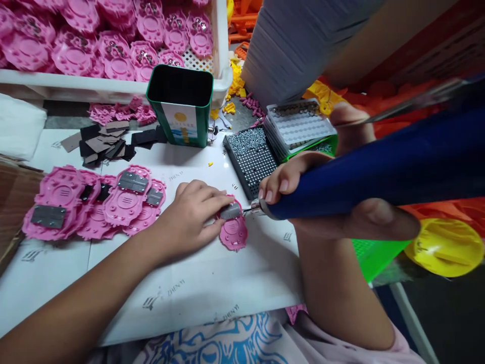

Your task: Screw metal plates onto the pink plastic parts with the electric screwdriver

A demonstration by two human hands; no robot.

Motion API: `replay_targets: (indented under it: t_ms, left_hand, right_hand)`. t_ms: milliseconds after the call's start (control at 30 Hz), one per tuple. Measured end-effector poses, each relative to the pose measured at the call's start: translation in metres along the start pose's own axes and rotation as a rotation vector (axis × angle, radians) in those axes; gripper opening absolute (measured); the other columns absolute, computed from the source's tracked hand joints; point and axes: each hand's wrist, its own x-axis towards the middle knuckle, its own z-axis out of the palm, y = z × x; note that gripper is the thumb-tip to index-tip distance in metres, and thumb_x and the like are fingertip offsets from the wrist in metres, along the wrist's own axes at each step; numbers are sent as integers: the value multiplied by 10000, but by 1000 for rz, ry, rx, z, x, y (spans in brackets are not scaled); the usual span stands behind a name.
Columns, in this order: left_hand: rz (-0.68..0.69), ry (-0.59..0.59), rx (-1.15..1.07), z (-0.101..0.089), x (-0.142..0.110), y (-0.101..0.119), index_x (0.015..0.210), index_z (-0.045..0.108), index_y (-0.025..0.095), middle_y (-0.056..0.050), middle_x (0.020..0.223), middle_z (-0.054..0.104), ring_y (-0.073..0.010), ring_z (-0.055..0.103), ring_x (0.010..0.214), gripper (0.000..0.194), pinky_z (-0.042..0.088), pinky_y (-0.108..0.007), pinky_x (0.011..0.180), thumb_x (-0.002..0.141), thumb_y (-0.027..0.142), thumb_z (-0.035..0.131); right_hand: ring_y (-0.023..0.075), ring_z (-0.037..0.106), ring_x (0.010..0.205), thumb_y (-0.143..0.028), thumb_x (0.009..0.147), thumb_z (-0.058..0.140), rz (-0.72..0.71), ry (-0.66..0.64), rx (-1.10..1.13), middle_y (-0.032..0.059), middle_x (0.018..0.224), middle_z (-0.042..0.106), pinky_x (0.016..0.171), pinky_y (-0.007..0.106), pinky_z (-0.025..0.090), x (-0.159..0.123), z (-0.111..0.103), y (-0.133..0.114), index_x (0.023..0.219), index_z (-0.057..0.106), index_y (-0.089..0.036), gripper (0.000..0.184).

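Observation:
A blue electric screwdriver (364,162) lies in the grip of my right hand (318,197), closed round its barrel. Its metal tip meets the right edge of a dark grey plate (230,211) on a small pink plastic shell (233,235). With fingers and thumb at the left side of that shell, my left hand (191,217) grips it against the white paper. Part of the grey plate is hidden under the fingertips. Further left, several pink shells (127,202) with grey plates lie overlapping in a pile.
A black perforated screw tray (255,172) stands beyond the shell, with stacked clear boxes (303,124) beside it. At the back are a green tin (182,114), loose dark plates (102,144) and a white crate (113,91) of pink shells. A yellow bowl (447,247) sits far right.

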Motion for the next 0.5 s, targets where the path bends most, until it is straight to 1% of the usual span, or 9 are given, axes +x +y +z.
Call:
replay_targets:
  t_ms: [100,167,267,367,433,500]
  left_hand:
    - [-62,5,-7,1,1,4,1181,605,145,-65,1021,672,-237,535,988,321,374,-391,876,866,208,620]
    - [-80,-9,-5,0,1,7,1184,593,144,-61,1045,668,-238,526,1006,341,376,-387,895,850,204,629]
    - [-98,-55,-22,-1,3,11,1179,601,163,-58,1115,655,-243,510,1041,342,377,-393,933,843,216,634]
    - [-114,-86,-15,-4,3,13,1179,608,175,-81,1168,619,-263,490,1095,347,380,-409,950,842,252,633]
    - [-116,-110,9,-5,3,14,1221,588,166,-108,1188,595,-289,472,1133,424,379,-434,954,832,319,659]
    - [-97,-136,35,-4,2,14,1280,553,141,-140,1214,578,-324,458,1150,613,366,-481,958,787,463,722]
  right_hand:
    - [195,661,564,-493,719,740,69,79,-5,-9,699,679,562,360,552,-3,8,0,1210,612,-338,530]
    - [196,660,564,-462,719,766,113,120,-6,-13,686,680,576,365,550,-3,13,-3,1169,630,-351,483]
    - [211,659,549,-414,695,799,160,125,-10,-8,657,682,581,381,547,-2,18,-7,1095,663,-350,427]
    - [216,664,577,-425,697,798,182,115,-1,-7,681,686,620,400,554,-3,19,-8,1111,648,-365,444]
    - [212,660,604,-428,719,780,183,112,-1,-8,708,681,626,400,559,-6,18,-7,1143,625,-366,456]
    - [209,655,618,-423,744,759,172,83,1,-6,725,673,614,399,564,-9,17,-8,1169,604,-359,456]
